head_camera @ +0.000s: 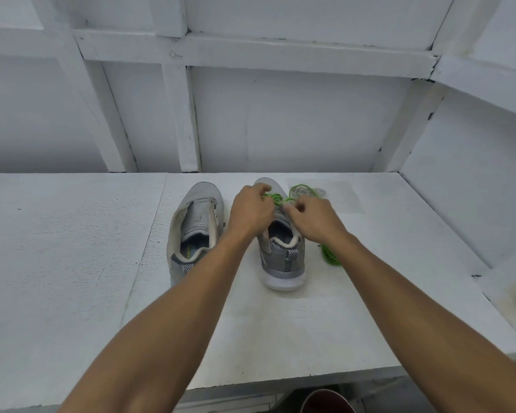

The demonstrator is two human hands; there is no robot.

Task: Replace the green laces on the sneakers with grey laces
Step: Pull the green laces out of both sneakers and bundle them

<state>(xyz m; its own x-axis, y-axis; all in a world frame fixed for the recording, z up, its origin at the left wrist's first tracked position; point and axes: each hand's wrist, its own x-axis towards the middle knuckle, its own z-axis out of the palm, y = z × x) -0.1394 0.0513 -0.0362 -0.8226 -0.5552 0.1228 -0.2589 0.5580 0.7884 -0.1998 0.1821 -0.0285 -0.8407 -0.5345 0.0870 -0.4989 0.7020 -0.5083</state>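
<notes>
Partly hidden: the middle of the right sneaker (282, 257), its tongue and lacing covered by both hands; only the toe, collar and heel show
Hard to make out: a faint grey lace (318, 191) on the tabletop (72, 248), to the right of the right sneaker's toe, pale against the white surface; one lace or two, I cannot tell
Cut off: a dark red round object (328, 402) at the lower edge, below the tabletop's front
Left hand (251, 214): back toward the camera, fingers curled down onto the green lace (276, 198) at the front of the right sneaker; fingertips out of sight
Right hand (313, 219): fingers curled, thumb and forefinger pinching the green lace just beside the left hand
Green lace: on the right sneaker's upper, one loop trailing onto the tabletop to the right
Loose green lace (329, 256): bunched on the tabletop just beside the right sneaker's heel, partly behind the right forearm
Left sneaker (195, 231): upright beside the right one, toe pointing away, tongue lying open
</notes>
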